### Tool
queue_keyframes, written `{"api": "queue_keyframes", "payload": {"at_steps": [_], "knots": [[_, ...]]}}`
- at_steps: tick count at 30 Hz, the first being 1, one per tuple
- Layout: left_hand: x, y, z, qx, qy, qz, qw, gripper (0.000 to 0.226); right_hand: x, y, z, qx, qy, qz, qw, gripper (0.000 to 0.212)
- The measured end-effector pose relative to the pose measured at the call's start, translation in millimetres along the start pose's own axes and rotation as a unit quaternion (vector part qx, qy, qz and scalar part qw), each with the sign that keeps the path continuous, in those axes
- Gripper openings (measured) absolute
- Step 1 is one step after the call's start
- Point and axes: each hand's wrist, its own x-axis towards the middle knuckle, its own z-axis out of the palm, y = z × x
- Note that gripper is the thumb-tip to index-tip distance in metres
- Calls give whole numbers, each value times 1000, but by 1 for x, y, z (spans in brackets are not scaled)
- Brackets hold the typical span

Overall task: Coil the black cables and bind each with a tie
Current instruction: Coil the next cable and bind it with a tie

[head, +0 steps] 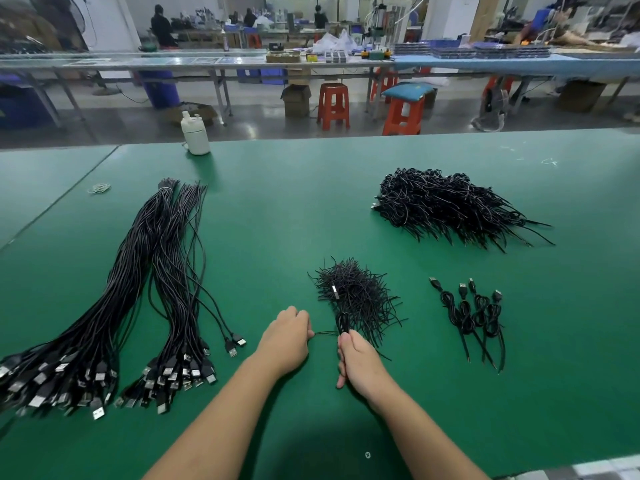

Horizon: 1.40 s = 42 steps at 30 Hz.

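My right hand (358,363) grips a coiled black cable (343,322) that stands up from my fist, its USB plug lying over the pile of black ties (360,296). My left hand (287,336) pinches a thin black tie (323,333) stretched across to the coil. Two long bundles of straight black cables (138,299) lie at the left on the green table (277,209), plugs toward me. Several bound coils (474,313) lie to the right of my hands. A big heap of bound cables (446,206) sits at the far right.
A white bottle (195,135) stands at the table's far edge. A rubber band (99,188) lies at the far left. Beyond the table are red stools (333,105), workbenches and people at the back of the workshop.
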Motion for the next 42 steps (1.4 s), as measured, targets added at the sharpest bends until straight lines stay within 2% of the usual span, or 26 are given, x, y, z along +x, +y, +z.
{"api": "queue_keyframes", "payload": {"at_steps": [6,12,18,29,32,35,38,42], "knots": [[-2,-7,-7,-26,33,-14,999,7,-2,0,0,-8,-6,2,1000,29],[-8,-19,-10,27,33,3,999,13,-3,1,-2,-2,-15,-4,1000,30],[-16,-22,-17,41,68,14,997,17,-3,2,-1,-4,-15,-10,1000,31],[-26,-16,-27,-25,40,-34,998,8,-3,6,-1,-9,-18,-12,1000,33],[-28,-14,-31,-64,46,-59,995,8,-5,5,-2,-16,-19,-15,1000,32],[-32,-8,-34,-153,66,-78,983,7,-6,1,-2,-15,-22,-22,999,31],[-36,5,-38,-263,70,-54,961,7,-11,-7,2,-10,-49,-52,997,28],[-45,23,-41,-374,52,-25,926,7,-19,-17,8,-90,-81,-93,988,27]]}}
